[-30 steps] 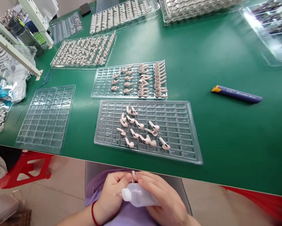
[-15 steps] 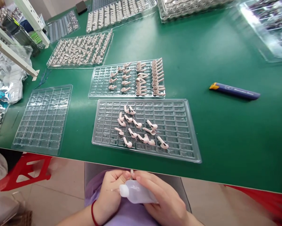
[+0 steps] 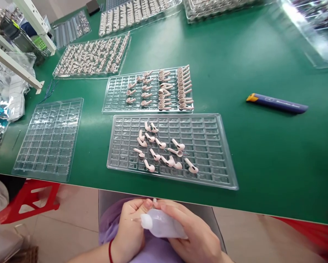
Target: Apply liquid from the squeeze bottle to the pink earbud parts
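Observation:
Above my lap, just below the table's front edge, my right hand (image 3: 198, 232) is wrapped round a translucent squeeze bottle (image 3: 165, 223). The bottle lies on its side, its white cap and thin needle tip pointing left across my left hand (image 3: 131, 223). My left fingers are pinched together at a small white earbud piece (image 3: 154, 200); only its end shows between the fingertips of both hands. On the table before me, a clear compartment tray (image 3: 207, 140) bears several loose white earbuds (image 3: 160, 143), some with fine wires.
Behind is another clear tray (image 3: 116, 93) with rows of earbud shells (image 3: 183, 87). An unfilled clear tray (image 3: 50, 137) lies left. A blue-and-yellow cutter (image 3: 277, 103) rests right. Fuller trays (image 3: 92, 56) stand farther back, beside a white rack post (image 3: 12, 62). A red stool (image 3: 34, 201) is below left.
The view has shifted slightly. Both hands keep their hold close together, and the bottle has moved only a little to the right. The trays and earbuds lie as before.

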`<state>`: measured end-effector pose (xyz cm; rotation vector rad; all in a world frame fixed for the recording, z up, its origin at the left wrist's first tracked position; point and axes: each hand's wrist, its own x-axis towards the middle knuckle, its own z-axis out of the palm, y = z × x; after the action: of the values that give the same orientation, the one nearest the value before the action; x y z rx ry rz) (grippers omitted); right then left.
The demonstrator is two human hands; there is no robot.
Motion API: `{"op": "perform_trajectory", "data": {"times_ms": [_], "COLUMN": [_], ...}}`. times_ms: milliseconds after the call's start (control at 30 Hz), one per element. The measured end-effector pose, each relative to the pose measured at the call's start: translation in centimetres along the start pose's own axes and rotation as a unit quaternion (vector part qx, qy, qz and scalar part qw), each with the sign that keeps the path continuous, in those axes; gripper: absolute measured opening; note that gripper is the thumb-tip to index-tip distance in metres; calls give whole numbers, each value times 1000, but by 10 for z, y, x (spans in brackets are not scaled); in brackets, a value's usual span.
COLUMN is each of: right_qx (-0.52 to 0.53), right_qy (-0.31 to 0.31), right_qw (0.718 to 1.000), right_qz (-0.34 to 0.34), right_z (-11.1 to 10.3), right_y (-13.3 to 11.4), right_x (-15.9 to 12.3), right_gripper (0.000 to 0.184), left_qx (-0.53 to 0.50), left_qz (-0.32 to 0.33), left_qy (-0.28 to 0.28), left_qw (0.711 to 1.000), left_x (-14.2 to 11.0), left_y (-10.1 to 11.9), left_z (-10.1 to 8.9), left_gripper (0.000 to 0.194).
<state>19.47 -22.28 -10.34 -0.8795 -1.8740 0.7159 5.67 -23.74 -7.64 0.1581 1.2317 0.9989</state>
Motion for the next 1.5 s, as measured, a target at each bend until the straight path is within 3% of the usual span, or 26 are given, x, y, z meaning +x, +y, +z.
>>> {"op": "perform_trajectory", "data": {"times_ms": [167, 500, 767, 867, 933, 1100, 1267, 1500], "right_qx": [0, 4, 17, 56, 56, 55, 153, 254], "right_qy": [13, 24, 22, 19, 34, 55, 34, -28], "right_qw": [1000, 999, 998, 998, 996, 975, 959, 939], "right_qz": [-28, -44, -48, -3, 67, 209, 237, 229], "right_z": [1, 0, -8, -14, -20, -37, -36, -33], "right_y": [4, 3, -2, -4, -5, -7, -12, -16], "right_x": [-1, -2, 4, 4, 2, 6, 23, 26], "right_gripper": [52, 52, 46, 41, 32, 34, 29, 39], "left_qx": [26, 36, 142, 186, 221, 297, 355, 277], "left_qz": [-11, -18, 0, 29, 53, 92, 106, 43], "left_qy": [-23, -16, -67, -57, -46, -26, -41, -102], "left_qw": [999, 999, 988, 980, 973, 950, 928, 954], "left_x": [1, 0, -13, -17, -19, -27, -31, -30], "left_y": [-1, -2, 15, 24, 30, 44, 47, 45], "left_z": [-7, -10, -10, -10, -12, -14, -6, -5], "left_gripper": [50, 48, 47, 41, 36, 26, 14, 22]}}
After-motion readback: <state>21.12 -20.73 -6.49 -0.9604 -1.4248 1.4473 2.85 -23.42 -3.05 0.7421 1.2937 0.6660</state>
